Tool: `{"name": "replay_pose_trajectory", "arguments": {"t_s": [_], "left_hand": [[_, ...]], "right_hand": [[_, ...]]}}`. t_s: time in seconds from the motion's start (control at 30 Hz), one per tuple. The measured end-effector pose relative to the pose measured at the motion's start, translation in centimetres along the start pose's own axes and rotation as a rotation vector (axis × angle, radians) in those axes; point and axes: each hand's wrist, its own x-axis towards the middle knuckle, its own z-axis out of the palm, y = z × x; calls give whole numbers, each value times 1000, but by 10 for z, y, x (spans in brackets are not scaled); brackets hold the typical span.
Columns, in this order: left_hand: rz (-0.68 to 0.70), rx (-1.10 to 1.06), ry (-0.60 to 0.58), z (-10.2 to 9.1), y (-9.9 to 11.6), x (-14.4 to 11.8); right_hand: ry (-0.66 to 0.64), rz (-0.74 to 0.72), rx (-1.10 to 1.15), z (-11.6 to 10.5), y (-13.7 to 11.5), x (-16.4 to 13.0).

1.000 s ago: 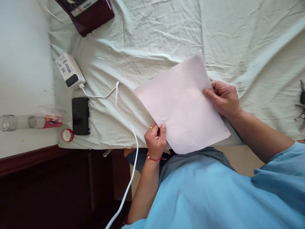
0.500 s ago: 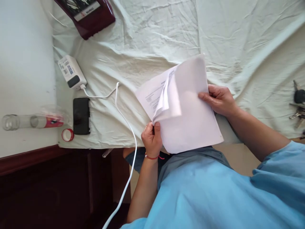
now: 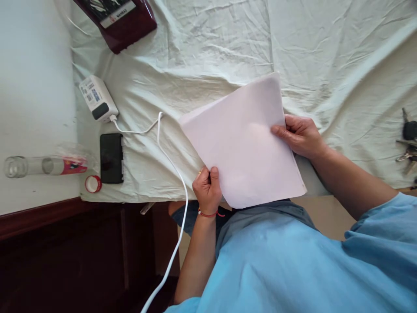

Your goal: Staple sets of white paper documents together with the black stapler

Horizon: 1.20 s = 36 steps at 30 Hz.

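A stack of white paper sheets is held at a slant over the near edge of the cloth-covered table, with a blank side facing up. My left hand grips its lower left edge, thumb on top and fingers curled under. On the right edge, my right hand pinches the sheets between the thumb above and the fingers beneath. Slightly offset sheet edges show at the top left and lower right. What lies on the sheets under the top one is hidden.
A white cable runs from a white power bank past my left arm. Near the wall are a black phone, a red cap and a clear bottle. A dark red box stands far left; keys lie right.
The curled pages have flattened down to the left, so the printed page is covered and a blank side shows. Both hands keep their places on the stack.
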Motion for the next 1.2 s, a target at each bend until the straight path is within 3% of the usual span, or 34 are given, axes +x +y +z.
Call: {"name": "replay_pose_trajectory", "arguments": {"t_s": [0.4,0.57,0.67,0.83,1.07,1.2], "left_hand": [[-3,-112,50,2,-6,-2],[136,-233,74,7,-16,-2],[209,-159,49,10,-21,-2],[211,-53,-36,6,-23,-1],[509,145,-120,2,-14,0],[460,191,-67,1,-11,1]], "right_hand": [[-6,-2,150,-3,2,2],[51,-23,212,-4,2,2],[43,-14,214,-4,1,2],[36,2,205,-4,1,2],[48,4,186,-4,2,3],[46,-7,193,-3,1,2]]}}
